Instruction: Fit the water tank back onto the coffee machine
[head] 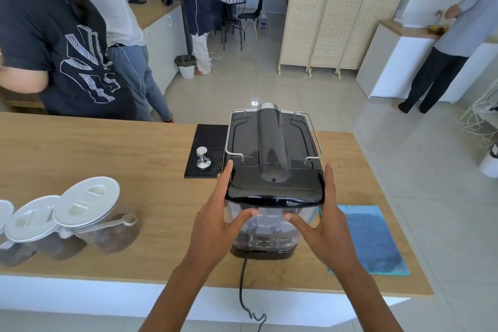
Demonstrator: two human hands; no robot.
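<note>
Now both my hands clasp the clear water tank [265,226] at frame centre: left hand [215,226], right hand [327,229], thumbs on its face, behind the coffee machine [272,153] on the bench [107,148].

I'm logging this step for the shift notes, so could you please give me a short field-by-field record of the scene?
machine: coffee machine on the wooden counter, its back toward the camera
tank: clear water tank at the machine's rear, under a black lid
left hand: left hand against the tank's left side, thumb on its near face
right hand: right hand against the tank's right side
cord: black power cord hanging over the counter edge
left of machine: tamper on a black mat; three lidded jars
right of machine: blue cloth
</note>
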